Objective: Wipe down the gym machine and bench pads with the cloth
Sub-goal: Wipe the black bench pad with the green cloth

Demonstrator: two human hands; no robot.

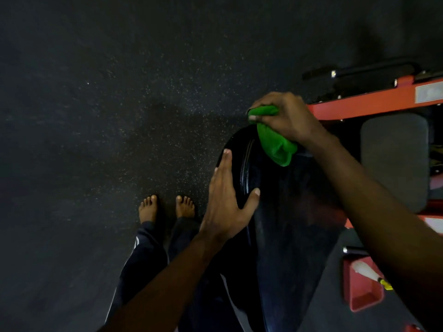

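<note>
Setting: dark rubber gym floor [96,116] flecked with pale specks, dimly lit, seen from above. Nearest: dark trousers [143,255] and two bare feet [148,207] standing on the floor, just left of the equipment. Low right: a red moulded part [362,295] with a shallow recessed face. A whitish tapered object [364,269] with a yellow tip lies over its upper edge, and what that object is cannot be told. No true container, and no contents, can be made out anywhere. Centre: long black pad [287,224], glossy, with a raised seam near its left edge. Judged firm under a smooth vinyl-like skin, fixed to the machine and not for lifting, it should let a cloth glide easily, and it is best steadied at the rim. Left hand [225,207]: flat against the pad's left edge, fingers straight, thumb spread onto the top face, bracing and grasping nothing. Green cloth [275,144]: bunched, hanging down onto the far end of the black pad. Judged light, soft and limp, it is likely to trail or unfold unless held as a wad, so a full fist round the gathered middle suits it. Right hand [287,116]: clenched round the top of the cloth, above the pad's far end. Beyond, right: a grey rectangular pad [395,159] standing apart from the black pad, and a red steel frame [359,101] running across behind the right hand. Farthest: a further black pad [374,70] above the frame, mostly in shadow.
</note>
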